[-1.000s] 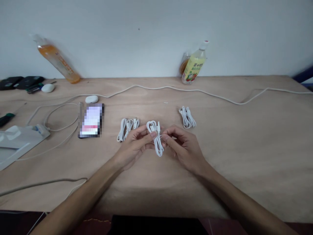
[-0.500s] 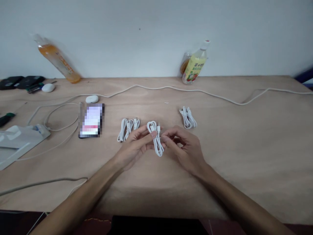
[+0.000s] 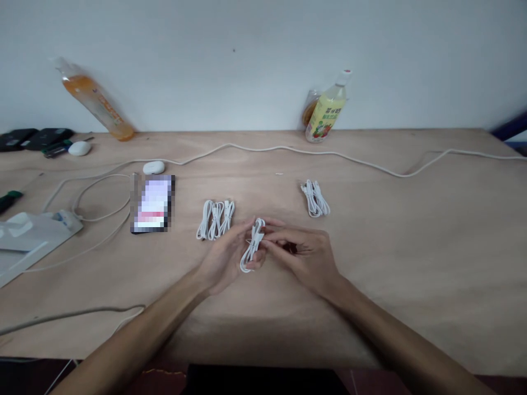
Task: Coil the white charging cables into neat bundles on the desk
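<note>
A coiled white cable [image 3: 252,249] is held above the wooden table, between my two hands. My left hand [image 3: 224,255] is closed around the coil from the left side, its fingers partly hidden behind it. Thumb and fingers of my right hand [image 3: 304,249] pinch the coil's upper right side near a connector. Several bundled white cables [image 3: 215,219] lie side by side just beyond my left hand. Another bundle of white cable [image 3: 315,198] rests farther off, beyond my right hand.
At left lie a phone [image 3: 153,204], a white earbud case [image 3: 153,168] and a white plastic bag [image 3: 35,241]. An orange drink bottle [image 3: 96,107] and a yellow drink bottle [image 3: 327,112] lean on the wall. One long white cord [image 3: 280,147] crosses the table [image 3: 411,247].
The coil has turned in my hands, its lower end swinging to the left, and it sits slightly lower. My right hand has moved a little left and now grips the coil.
</note>
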Available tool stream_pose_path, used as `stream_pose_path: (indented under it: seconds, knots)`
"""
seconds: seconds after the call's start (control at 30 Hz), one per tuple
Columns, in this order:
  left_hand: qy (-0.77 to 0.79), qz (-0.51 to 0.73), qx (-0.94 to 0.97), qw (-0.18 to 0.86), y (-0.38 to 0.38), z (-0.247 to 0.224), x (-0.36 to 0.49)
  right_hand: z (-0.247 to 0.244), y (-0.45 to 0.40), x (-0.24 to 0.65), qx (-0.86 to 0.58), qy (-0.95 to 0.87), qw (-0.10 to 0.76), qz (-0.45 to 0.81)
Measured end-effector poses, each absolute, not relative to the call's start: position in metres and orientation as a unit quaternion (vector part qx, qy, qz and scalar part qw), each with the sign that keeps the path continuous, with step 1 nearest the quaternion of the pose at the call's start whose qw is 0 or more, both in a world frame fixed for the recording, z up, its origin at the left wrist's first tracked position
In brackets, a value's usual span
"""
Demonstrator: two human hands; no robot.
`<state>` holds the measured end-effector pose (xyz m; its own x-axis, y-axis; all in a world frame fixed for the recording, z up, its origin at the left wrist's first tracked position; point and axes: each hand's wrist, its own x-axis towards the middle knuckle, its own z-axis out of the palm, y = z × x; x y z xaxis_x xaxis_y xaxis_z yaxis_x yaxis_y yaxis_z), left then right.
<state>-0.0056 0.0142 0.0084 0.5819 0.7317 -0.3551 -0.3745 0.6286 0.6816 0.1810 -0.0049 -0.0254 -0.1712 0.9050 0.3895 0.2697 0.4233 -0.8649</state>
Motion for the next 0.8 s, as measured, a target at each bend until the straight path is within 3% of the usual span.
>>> stream_pose_path:
  seconds: [0.27,0.57,0.8]
  knots:
    - [0.324,0.308,0.329,0.832,0.015,0.006,-0.008,-0.027,-0.008,0.177,-0.468,-0.683,0.479,0.291]
    - [0.329,0.325,0.355,0.812,0.014,0.013,-0.009,-0.024,-0.007,0.174,-0.503,-0.637,0.541,0.22]
    - [0.407,0.408,0.361,0.733,0.015,0.011,-0.005,-0.015,-0.001,0.179,-0.523,-0.53,0.532,0.404]
